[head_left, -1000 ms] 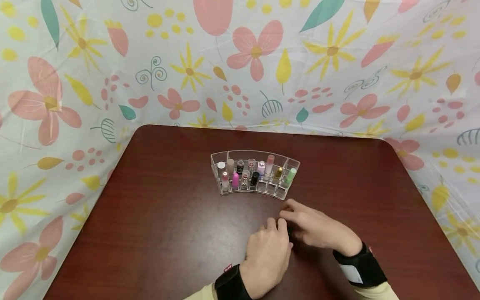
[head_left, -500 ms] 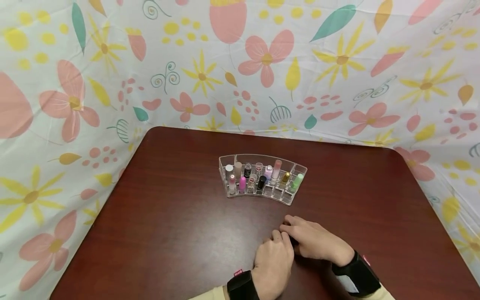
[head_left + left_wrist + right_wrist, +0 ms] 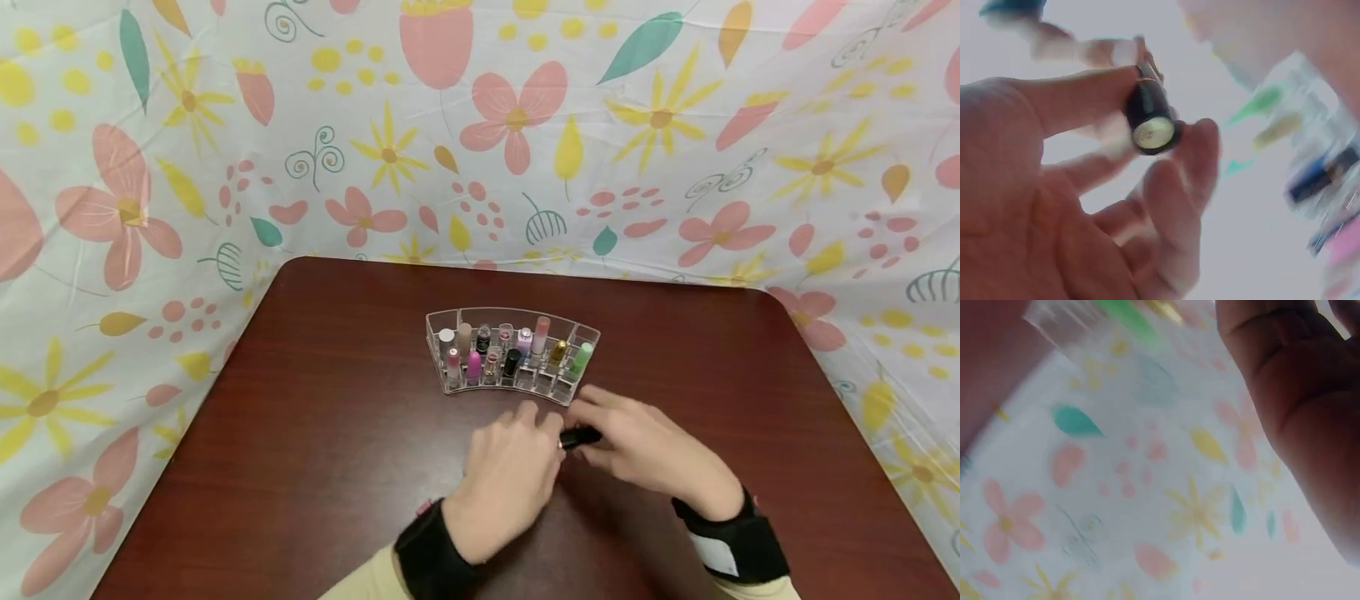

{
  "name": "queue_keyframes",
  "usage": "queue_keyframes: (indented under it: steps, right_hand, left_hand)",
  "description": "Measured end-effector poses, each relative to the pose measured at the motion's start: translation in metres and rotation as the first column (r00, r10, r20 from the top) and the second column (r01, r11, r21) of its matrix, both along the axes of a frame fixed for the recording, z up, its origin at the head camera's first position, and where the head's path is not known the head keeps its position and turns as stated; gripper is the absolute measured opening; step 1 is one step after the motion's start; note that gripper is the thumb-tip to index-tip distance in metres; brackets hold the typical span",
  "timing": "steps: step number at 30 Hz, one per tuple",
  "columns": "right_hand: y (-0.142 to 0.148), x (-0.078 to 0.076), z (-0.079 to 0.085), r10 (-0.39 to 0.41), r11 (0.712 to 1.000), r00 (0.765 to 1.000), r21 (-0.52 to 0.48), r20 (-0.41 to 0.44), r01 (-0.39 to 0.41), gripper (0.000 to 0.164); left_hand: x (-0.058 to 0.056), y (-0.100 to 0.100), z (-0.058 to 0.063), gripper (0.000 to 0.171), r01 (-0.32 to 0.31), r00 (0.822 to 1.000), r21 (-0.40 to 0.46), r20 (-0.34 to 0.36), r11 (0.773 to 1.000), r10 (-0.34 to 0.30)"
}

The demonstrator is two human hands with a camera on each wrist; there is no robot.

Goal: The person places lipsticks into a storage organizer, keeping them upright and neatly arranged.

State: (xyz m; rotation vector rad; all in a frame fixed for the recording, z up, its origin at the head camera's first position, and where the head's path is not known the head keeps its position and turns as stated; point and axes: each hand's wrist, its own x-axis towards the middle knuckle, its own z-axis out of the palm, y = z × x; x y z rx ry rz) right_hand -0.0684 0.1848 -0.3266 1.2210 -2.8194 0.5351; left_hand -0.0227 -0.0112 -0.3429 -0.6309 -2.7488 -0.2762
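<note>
A black lipstick tube [image 3: 581,437] with a silver band lies between my two hands, just in front of a clear stepped organizer [image 3: 517,313]. My left hand [image 3: 513,479] pinches one end of it; in the left wrist view, the tube [image 3: 1149,106] shows a pale round base between thumb and fingers. The fingers of my right hand [image 3: 652,446] grip the other end, partly hiding it. In the right wrist view only the edge of the right hand [image 3: 1310,406] shows, and the tube is out of sight.
Several lipsticks and small bottles stand in the organizer, among them a green tube [image 3: 581,358], a magenta one [image 3: 474,367] and a black-capped one [image 3: 512,362]. The dark red table [image 3: 315,417] backs onto a flowered cloth [image 3: 300,100].
Both hands have risen and come nearer the organizer, turning slightly. More of the black lipstick tube shows between them now; the organizer has stayed in place while the head view shifted.
</note>
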Motion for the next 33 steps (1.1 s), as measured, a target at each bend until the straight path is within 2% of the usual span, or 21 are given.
queue_keyframes:
  steps: [2,4,7,11,13,15,17,19,22,24,27,29,31,33]
  right_hand:
    - [-0.002,0.000,0.019,0.005,0.994,0.999,-0.110,-0.051,-0.010,0.032]
    - [-0.007,0.002,0.036,0.007,0.973,0.994,-0.229,-0.108,-0.031,0.036]
    - [-0.018,0.008,0.057,-0.007,0.909,0.983,-0.411,-0.181,-0.069,0.037]
    - [-0.034,0.016,0.074,-0.011,0.774,0.973,-0.619,-0.229,-0.137,0.024]
    - [-0.040,0.019,0.077,0.003,0.702,0.971,-0.691,-0.239,-0.172,0.025]
    - [-0.046,0.019,0.079,0.016,0.644,0.970,-0.739,-0.243,-0.196,0.026]
    - [-0.051,0.018,0.079,0.027,0.610,0.970,-0.765,-0.240,-0.206,0.025]
    - [-0.054,0.015,0.078,0.033,0.599,0.971,-0.773,-0.235,-0.207,0.025]
    - [-0.057,0.010,0.075,0.043,0.595,0.976,-0.780,-0.212,-0.196,0.027]
    - [-0.057,0.007,0.073,0.058,0.580,0.979,-0.792,-0.194,-0.191,0.028]
    - [-0.057,0.006,0.071,0.079,0.532,0.982,-0.825,-0.174,-0.189,0.028]
    - [-0.057,0.006,0.071,0.084,0.492,0.981,-0.849,-0.172,-0.191,0.029]
    - [-0.058,0.008,0.071,0.075,0.452,0.980,-0.870,-0.185,-0.199,0.029]
    - [-0.060,0.009,0.072,0.063,0.410,0.978,-0.888,-0.200,-0.209,0.030]
  left_hand:
    - [-0.008,-0.017,0.022,0.022,0.067,0.997,0.130,0.014,0.989,-0.070]
    - [-0.014,-0.032,0.040,0.020,0.151,0.988,0.261,-0.027,0.953,-0.150]
    - [-0.019,-0.049,0.061,0.022,0.280,0.960,0.436,-0.108,0.855,-0.260]
    - [-0.019,-0.062,0.077,0.026,0.414,0.908,0.597,-0.215,0.688,-0.360]
    - [-0.019,-0.066,0.079,0.027,0.461,0.885,0.629,-0.270,0.626,-0.380]
    - [-0.020,-0.070,0.081,0.028,0.490,0.869,0.645,-0.307,0.586,-0.388]
    - [-0.023,-0.073,0.082,0.028,0.502,0.862,0.655,-0.329,0.564,-0.385]
    - [-0.026,-0.076,0.082,0.029,0.507,0.860,0.662,-0.344,0.551,-0.377]
    - [-0.030,-0.080,0.083,0.029,0.508,0.861,0.662,-0.370,0.551,-0.349]
    - [-0.032,-0.082,0.083,0.028,0.511,0.860,0.657,-0.392,0.554,-0.328]
    - [-0.032,-0.083,0.084,0.029,0.511,0.859,0.654,-0.408,0.558,-0.308]
    - [-0.032,-0.084,0.085,0.030,0.510,0.860,0.659,-0.408,0.553,-0.307]
    - [-0.030,-0.084,0.087,0.031,0.513,0.858,0.672,-0.402,0.534,-0.319]
    - [-0.029,-0.085,0.089,0.031,0.516,0.856,0.694,-0.393,0.502,-0.337]
